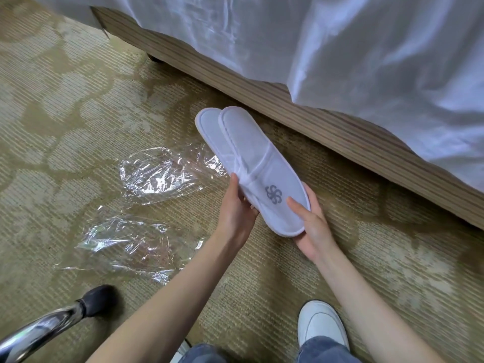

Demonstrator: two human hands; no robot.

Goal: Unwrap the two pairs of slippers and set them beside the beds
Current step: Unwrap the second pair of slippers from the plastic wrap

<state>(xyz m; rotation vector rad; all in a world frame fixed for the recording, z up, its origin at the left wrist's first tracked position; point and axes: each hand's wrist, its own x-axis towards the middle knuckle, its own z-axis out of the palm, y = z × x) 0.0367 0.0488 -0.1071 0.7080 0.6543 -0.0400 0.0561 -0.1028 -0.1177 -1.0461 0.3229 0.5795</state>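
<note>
Carpet (78,106): stacked white logoed slippers (251,169), unwrapped.

Two wrappers (162,174) (128,244) lie left of the slippers (251,169), before the bed (288,111).

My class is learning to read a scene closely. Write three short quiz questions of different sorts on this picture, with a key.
1. True or false: the slippers lie flat on the carpet.
2. How many wrappers lie on the carpet? A) none B) one C) two
3. Fill in: the slippers are held by ____ hands.

Key:
1. False. The left hand and right hand hold the stacked pair above the carpet, near the bed.
2. C. One wrapper lies beside the slippers, the other nearer the person.
3. Both.
</note>
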